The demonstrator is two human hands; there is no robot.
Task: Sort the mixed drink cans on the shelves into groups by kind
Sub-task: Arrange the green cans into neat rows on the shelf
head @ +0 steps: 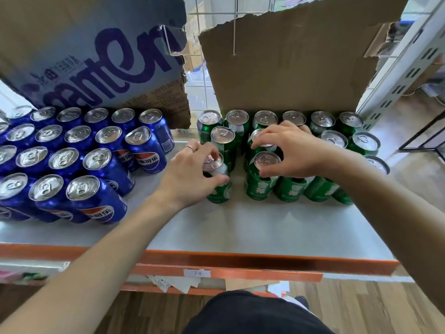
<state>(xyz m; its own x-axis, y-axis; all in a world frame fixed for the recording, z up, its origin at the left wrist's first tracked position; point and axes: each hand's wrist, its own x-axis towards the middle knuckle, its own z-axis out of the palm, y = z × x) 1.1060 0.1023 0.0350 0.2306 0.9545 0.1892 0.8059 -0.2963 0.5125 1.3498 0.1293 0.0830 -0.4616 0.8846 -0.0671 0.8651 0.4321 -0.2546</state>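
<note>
Grey shelf board (240, 227) backed by propped cardboard sheets (289, 68), blue cans (72, 162) massed at frame left, green cans (320, 189) centre-right, where left hand (192, 174) curls round the front-left green can (218, 190) and right hand (291, 150) clasps a neighbouring can (261, 186) by its rim.

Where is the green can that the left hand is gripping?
Head view, centre: the green can stands on the grey shelf at the front left corner of the green group, under the left hand, apart from the blue cans.
</note>
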